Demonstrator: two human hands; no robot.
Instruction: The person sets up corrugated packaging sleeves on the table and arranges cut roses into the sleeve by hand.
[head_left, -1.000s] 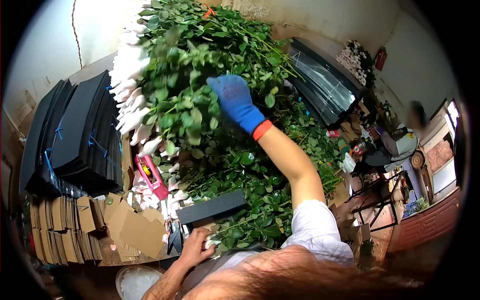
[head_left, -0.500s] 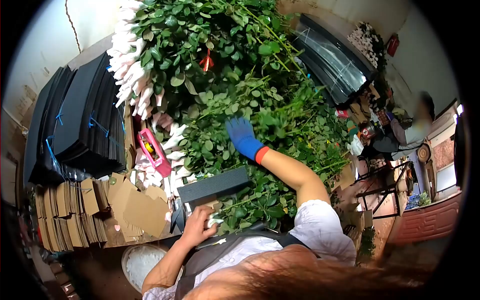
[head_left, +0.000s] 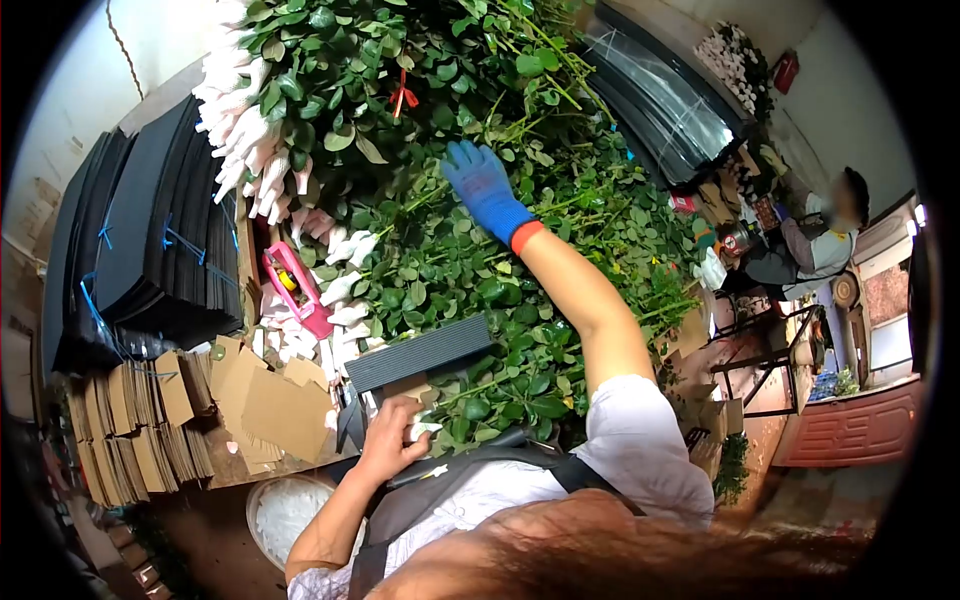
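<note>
My left hand (head_left: 390,442), bare, has its fingers curled round a white-wrapped flower head (head_left: 422,430) at the near edge of the pile. A ridged dark grey block (head_left: 420,352) lies just beyond it. My right hand (head_left: 485,190), in a blue glove with a red cuff, is over the leafy green stems (head_left: 440,270), its fingers apart and nothing visible in them. Further up lies a thick heap of stems (head_left: 340,90) with white-sleeved heads (head_left: 240,130) on its left side and a red ribbon (head_left: 403,95) among its leaves.
Black sheets (head_left: 160,220) tied with blue string stand at left, above cardboard pieces (head_left: 140,430). A pink tape dispenser (head_left: 295,290) lies beside the stems. Plastic-wrapped dark sheets (head_left: 665,95) are upper right. Another person (head_left: 825,250) sits at right. A white bucket (head_left: 290,515) stands below.
My gloved right hand first came down from the upper heap, then moved up again over the stems with its fingers spread. My left hand stays by the white-wrapped head. The view has shifted.
</note>
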